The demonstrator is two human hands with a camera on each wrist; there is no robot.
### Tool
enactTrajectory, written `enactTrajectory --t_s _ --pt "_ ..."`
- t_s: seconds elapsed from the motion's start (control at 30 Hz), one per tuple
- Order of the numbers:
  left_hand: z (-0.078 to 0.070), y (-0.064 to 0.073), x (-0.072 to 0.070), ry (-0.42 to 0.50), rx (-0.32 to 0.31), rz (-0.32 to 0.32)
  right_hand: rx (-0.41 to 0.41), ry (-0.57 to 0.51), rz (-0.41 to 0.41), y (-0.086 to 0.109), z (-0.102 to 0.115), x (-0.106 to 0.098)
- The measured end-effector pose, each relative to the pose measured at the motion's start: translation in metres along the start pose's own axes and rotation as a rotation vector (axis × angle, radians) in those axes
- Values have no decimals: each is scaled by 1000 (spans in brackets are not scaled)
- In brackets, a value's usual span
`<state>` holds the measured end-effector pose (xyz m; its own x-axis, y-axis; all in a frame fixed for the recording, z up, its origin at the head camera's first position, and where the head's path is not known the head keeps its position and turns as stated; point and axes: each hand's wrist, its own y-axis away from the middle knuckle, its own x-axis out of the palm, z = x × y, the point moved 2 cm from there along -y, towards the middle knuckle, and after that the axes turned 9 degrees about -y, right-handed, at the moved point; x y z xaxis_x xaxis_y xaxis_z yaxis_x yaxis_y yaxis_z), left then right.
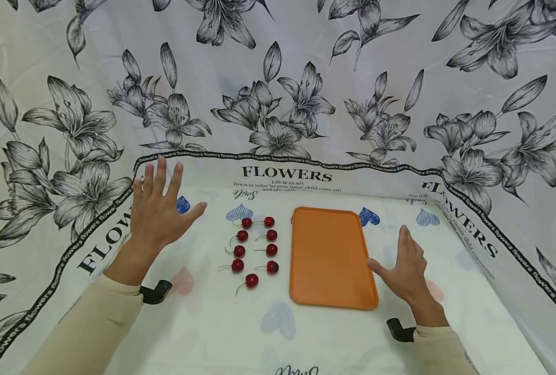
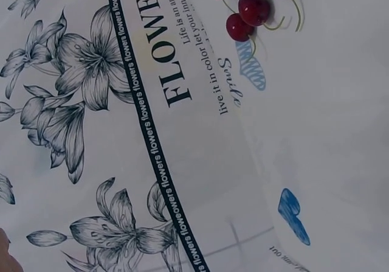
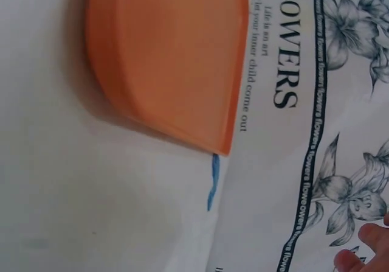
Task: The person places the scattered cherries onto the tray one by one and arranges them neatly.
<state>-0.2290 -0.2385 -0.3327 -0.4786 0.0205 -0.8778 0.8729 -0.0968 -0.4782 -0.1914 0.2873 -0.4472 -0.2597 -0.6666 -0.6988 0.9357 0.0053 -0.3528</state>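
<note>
Cherries (image 1: 271, 249) outside the orange tray (image 1: 331, 258), on white cloth (image 1: 207, 333) beside it.

Nine cherries (image 1: 239, 251) lie on the worktop (image 1: 203, 338), left of the tray (image 1: 331, 260). Eight form two near-to-far columns of four; the ninth cherry (image 1: 252, 280) sits at the near end, between column lines. Printed lettering (image 1: 287, 174) runs behind, far side. Left grip (image 1: 158, 211): left of cherries, well apart. Right grip (image 1: 406, 265): right of tray, contact unclear.
</note>
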Motion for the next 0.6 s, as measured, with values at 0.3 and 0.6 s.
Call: enactTrajectory --t_s 0.3,0.6 --pt "-4 -1 2 -4 1 26 74 41 220 24 -14 27" --pt "-5 1 8 -17 -6 36 105 81 335 32 -22 38"
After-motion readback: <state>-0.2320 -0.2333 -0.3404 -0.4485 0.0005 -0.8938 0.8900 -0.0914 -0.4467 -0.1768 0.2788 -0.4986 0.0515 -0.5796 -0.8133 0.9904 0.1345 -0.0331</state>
